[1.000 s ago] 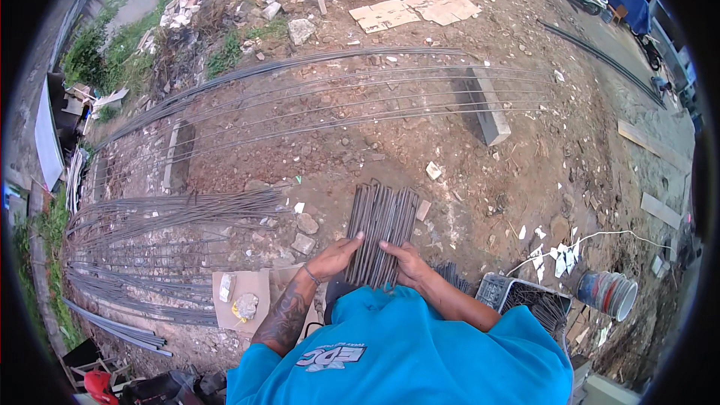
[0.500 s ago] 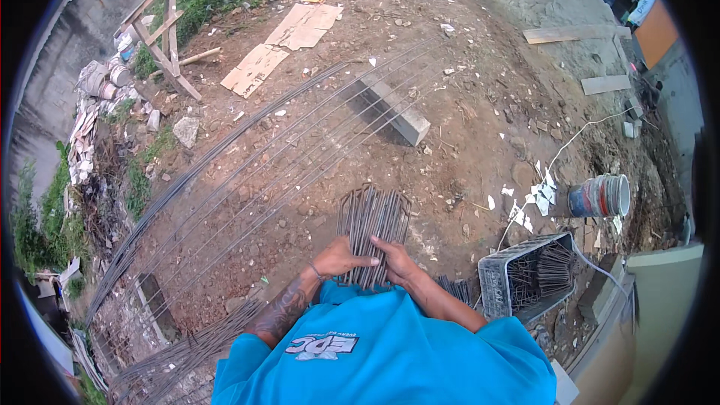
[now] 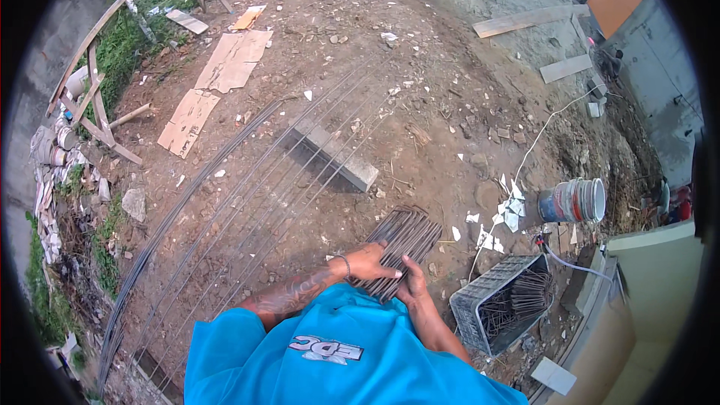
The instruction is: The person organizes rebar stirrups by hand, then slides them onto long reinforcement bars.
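Bundle of bent steel rods [image 3: 411, 236], probably rebar stirrups, is pinched by left hand [image 3: 366, 261] and right hand [image 3: 412, 285], near a grey crate [image 3: 469, 312] holding dark metal pieces [image 3: 531, 292]

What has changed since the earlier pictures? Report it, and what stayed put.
The bundle of rebar stirrups has tilted, its far end swinging right. The left hand now lays its thumb further across it. The view turned right, shifting the concrete beam left in the picture. Nothing was let go: left and right hand still grip the bundle; the grey crate still holds bent bars.
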Demonstrator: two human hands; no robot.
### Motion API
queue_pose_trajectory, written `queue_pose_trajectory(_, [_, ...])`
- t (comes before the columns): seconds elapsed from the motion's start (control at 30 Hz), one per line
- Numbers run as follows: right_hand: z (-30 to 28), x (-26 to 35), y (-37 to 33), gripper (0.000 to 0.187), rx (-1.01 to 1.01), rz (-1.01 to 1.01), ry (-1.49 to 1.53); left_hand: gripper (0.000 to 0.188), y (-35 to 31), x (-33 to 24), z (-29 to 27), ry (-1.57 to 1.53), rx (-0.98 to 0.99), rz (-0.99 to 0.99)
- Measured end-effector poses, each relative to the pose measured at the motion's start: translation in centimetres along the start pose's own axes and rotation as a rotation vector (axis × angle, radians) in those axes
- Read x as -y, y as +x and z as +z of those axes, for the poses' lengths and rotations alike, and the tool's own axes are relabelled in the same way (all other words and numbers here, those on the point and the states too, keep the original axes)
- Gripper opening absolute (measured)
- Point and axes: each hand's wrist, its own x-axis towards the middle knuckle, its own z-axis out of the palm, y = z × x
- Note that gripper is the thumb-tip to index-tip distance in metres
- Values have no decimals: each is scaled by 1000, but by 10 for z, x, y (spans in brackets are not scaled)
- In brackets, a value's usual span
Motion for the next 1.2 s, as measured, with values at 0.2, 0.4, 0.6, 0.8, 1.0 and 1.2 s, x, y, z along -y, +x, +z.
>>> queue_pose_trajectory(0.2, [7, 120, 115, 50, -61, 81, -238, 72, 122, -11, -74, -139, -216, -146])
queue_pose_trajectory(0.4, [26, 241, 231, 46, 3, 214, -225, 25, 201, -19, -150, -346, -624, -4])
queue_pose_trajectory(0.6, [25, 332, 364, 45, -66, 238, -407, 37, 314, 18, -200, -260, -735, -9])
queue_pose_trajectory(0.8, [-16, 424, 544, 30, -173, 277, -558, 40, 487, 83, -245, -365, -833, -46])
queue_pose_trajectory(1.0, [-140, 480, 805, 27, -157, 263, -745, 48, 655, 327, -266, -319, -1223, -490])
queue_pose_trajectory(1.2, [-231, 478, 980, 29, -207, 423, -977, 75, 708, 542, -291, 58, -974, -937])
